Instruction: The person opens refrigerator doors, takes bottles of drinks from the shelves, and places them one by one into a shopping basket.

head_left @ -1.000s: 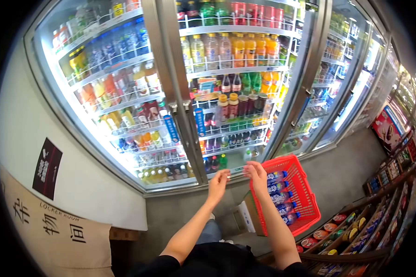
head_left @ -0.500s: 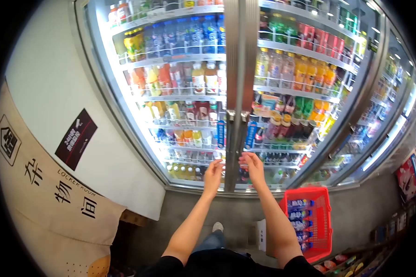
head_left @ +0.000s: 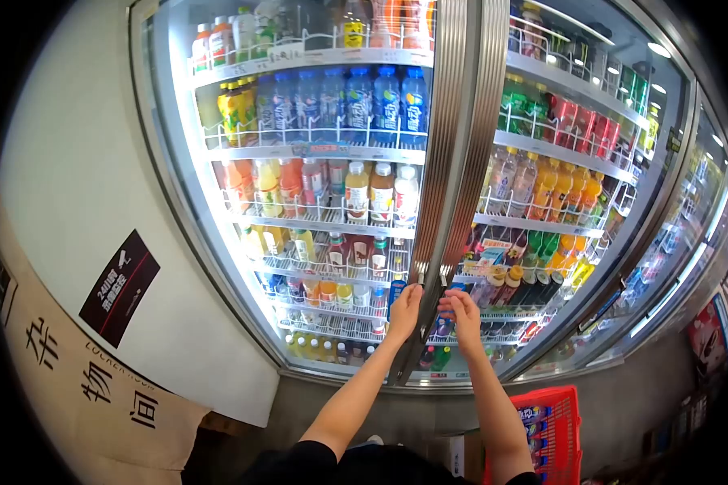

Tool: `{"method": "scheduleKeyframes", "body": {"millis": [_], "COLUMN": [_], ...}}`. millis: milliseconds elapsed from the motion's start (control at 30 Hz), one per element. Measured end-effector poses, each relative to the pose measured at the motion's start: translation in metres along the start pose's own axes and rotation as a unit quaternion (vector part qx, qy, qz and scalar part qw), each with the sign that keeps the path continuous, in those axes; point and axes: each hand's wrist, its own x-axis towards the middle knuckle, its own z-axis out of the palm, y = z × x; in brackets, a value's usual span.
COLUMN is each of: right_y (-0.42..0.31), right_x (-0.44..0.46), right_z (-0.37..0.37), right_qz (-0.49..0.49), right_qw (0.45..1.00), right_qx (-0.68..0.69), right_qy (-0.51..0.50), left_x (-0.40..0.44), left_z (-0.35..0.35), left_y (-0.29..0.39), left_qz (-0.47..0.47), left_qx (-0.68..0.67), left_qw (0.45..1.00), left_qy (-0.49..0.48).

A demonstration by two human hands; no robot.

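The left hand (head_left: pixel 405 312) is at the frame of the left fridge door (head_left: pixel 445 145); the right hand (head_left: pixel 463 319), at its three o'clock, is close by the right fridge door (head_left: pixel 479 145). Both frames rise toward twelve o'clock. The fingers of each hand are curled (whether they grip, I cannot tell). Blue-capped bottles (head_left: pixel 358 101) stand just shy of twelve o'clock from the left hand; a red basket (head_left: pixel 569 440) sits at the right hand's five o'clock.

Arms (head_left: pixel 356 396) stretched forward, left fingers (head_left: pixel 410 296) and right fingers (head_left: pixel 456 304) bent.
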Motion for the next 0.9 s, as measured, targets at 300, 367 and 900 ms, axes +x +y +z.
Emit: {"method": "scheduleKeyframes", "body": {"millis": [300,367,900], "right_y": [0.006,0.004,-0.015], "right_x": [0.027,0.024,-0.054], "right_z": [0.006,0.002,-0.025], "right_qz": [-0.020,-0.017,0.008], "right_qw": [0.999,0.999,1.000], "right_qx": [0.002,-0.002,-0.016], "right_qy": [0.027,0.036,0.015], "left_x": [0.043,0.046,0.018], "left_z": [0.017,0.015,0.019], "left_y": [-0.007,-0.012,0.006], "left_qz": [-0.169,-0.174,-0.198], "left_qx": [-0.167,-0.181,-0.177], "left_qw": [0.958,0.952,0.960], "left_qy": [-0.159,-0.176,-0.084]}}
